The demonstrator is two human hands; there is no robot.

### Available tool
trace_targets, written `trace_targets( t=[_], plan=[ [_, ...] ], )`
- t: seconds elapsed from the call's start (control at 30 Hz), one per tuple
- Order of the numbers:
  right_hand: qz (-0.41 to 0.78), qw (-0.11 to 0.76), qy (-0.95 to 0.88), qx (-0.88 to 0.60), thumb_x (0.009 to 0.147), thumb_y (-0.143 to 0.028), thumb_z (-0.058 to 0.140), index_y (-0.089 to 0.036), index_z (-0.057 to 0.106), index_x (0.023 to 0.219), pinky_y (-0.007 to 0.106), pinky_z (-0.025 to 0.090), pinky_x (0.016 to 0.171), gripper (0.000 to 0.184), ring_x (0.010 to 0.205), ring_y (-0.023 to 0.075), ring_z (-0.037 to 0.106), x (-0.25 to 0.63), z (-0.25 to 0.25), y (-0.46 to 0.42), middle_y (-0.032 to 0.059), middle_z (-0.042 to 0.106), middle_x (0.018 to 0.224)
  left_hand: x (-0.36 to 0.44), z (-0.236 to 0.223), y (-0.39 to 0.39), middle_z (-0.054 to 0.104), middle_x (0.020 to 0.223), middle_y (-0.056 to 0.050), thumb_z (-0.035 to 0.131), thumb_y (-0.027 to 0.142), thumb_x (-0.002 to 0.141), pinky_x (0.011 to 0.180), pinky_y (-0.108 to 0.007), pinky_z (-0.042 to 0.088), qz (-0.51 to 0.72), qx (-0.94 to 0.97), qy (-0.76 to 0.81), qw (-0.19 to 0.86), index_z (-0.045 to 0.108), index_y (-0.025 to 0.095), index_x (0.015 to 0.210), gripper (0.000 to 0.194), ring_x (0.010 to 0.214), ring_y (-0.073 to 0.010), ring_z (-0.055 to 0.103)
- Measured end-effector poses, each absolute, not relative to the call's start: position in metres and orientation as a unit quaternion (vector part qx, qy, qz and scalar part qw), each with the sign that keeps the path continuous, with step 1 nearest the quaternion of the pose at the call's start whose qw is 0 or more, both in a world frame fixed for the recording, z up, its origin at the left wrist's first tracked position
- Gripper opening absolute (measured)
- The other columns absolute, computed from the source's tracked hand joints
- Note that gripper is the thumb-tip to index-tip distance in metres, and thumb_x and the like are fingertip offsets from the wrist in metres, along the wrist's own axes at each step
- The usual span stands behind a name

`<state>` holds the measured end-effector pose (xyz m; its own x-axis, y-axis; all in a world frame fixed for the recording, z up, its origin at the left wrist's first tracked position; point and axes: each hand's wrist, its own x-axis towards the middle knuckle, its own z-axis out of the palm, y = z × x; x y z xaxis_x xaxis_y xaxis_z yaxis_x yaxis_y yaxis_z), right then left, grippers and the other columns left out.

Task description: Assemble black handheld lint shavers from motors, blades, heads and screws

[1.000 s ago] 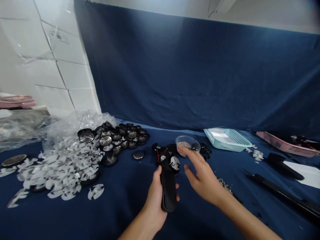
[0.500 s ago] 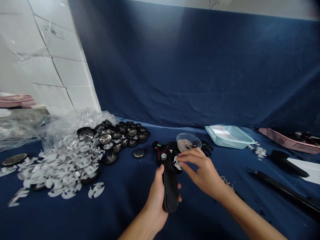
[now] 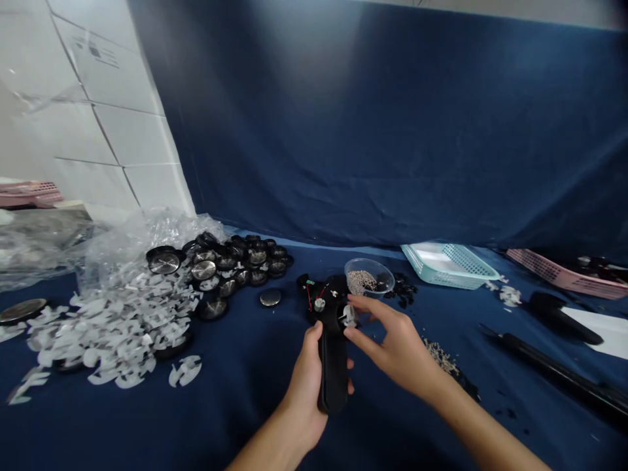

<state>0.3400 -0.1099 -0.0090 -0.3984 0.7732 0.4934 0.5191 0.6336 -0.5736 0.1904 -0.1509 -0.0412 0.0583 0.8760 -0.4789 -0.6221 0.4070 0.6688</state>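
My left hand [image 3: 303, 384] is wrapped round the handle of a black handheld device [image 3: 332, 366], held upright over the blue cloth. Red wires and a small round metal part show at the device's open top end. My right hand [image 3: 392, 340] pinches a small white piece [image 3: 349, 316] against that top end, thumb and forefinger closed on it. Just behind stands a clear plastic bowl [image 3: 369, 277] with tiny pale screws or beads in it.
A pile of black and silver round discs [image 3: 230, 267] and scattered white paper cut-outs [image 3: 112, 327] lie left, beside crumpled clear plastic [image 3: 142, 239]. A teal basket [image 3: 447, 265], a pink tray [image 3: 564, 278] and long black parts [image 3: 559, 373] lie right. A blue cloth hangs behind.
My right hand came back from the clear bowl to the device's top end and closed on the white piece. The left hand kept its grip on the handle.
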Motion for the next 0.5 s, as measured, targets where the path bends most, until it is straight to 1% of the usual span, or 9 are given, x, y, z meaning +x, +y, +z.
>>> trace_targets(
  t=[0.07,0.17,0.27,0.37,0.43,0.5],
  plan=[
    [0.164,0.359,-0.835,-0.382,0.086,-0.025,0.064,-0.024,0.055,0.129,0.039,0.05,0.096,0.044,0.108,0.02,0.06,0.343,-0.006,-0.109,0.0054,0.063,0.12,0.192,-0.042,-0.152,0.061,0.061,-0.003,0.051,0.062,0.081,0.044,-0.025,0.045,0.519,0.141,0.446,0.715,0.061,0.017,0.103,0.051,0.051,-0.0157,0.055],
    [0.162,0.34,-0.853,-0.361,0.085,-0.021,0.063,-0.023,0.057,0.127,0.036,0.051,0.095,0.043,0.108,0.0189,0.06,0.347,-0.001,-0.107,0.0052,0.062,0.12,0.193,-0.043,-0.152,0.061,0.059,-0.003,0.052,0.062,0.081,0.044,-0.026,0.045,0.512,0.136,0.454,0.717,0.06,0.016,0.103,0.052,0.047,-0.0149,0.054],
    [0.151,0.357,-0.852,-0.352,0.083,-0.017,0.063,-0.021,0.061,0.12,0.034,0.052,0.092,0.037,0.103,0.0181,0.061,0.352,0.004,-0.105,0.0059,0.062,0.117,0.193,-0.043,-0.15,0.061,0.061,-0.004,0.05,0.061,0.082,0.043,-0.025,0.044,0.512,0.13,0.455,0.716,0.061,0.014,0.1,0.052,0.049,-0.0146,0.054],
    [0.148,0.372,-0.846,-0.353,0.085,-0.023,0.065,-0.023,0.059,0.121,0.032,0.054,0.087,0.037,0.099,0.0168,0.062,0.357,0.009,-0.104,0.0049,0.062,0.115,0.192,-0.041,-0.148,0.063,0.067,-0.005,0.047,0.061,0.083,0.044,-0.025,0.044,0.522,0.124,0.451,0.714,0.061,0.014,0.099,0.051,0.054,-0.0147,0.056],
    [0.152,0.363,-0.852,-0.346,0.085,-0.025,0.066,-0.026,0.058,0.123,0.031,0.052,0.092,0.039,0.105,0.0162,0.061,0.359,0.009,-0.103,0.0032,0.062,0.118,0.192,-0.04,-0.147,0.063,0.066,-0.004,0.048,0.062,0.083,0.044,-0.025,0.045,0.519,0.125,0.449,0.717,0.061,0.015,0.099,0.051,0.053,-0.0148,0.056],
    [0.155,0.35,-0.86,-0.338,0.085,-0.024,0.066,-0.027,0.058,0.124,0.03,0.048,0.1,0.04,0.114,0.0157,0.058,0.359,0.007,-0.102,0.0018,0.06,0.123,0.192,-0.04,-0.147,0.061,0.062,-0.004,0.049,0.062,0.082,0.045,-0.025,0.045,0.51,0.126,0.45,0.722,0.06,0.016,0.098,0.05,0.05,-0.015,0.055]
  ],
)
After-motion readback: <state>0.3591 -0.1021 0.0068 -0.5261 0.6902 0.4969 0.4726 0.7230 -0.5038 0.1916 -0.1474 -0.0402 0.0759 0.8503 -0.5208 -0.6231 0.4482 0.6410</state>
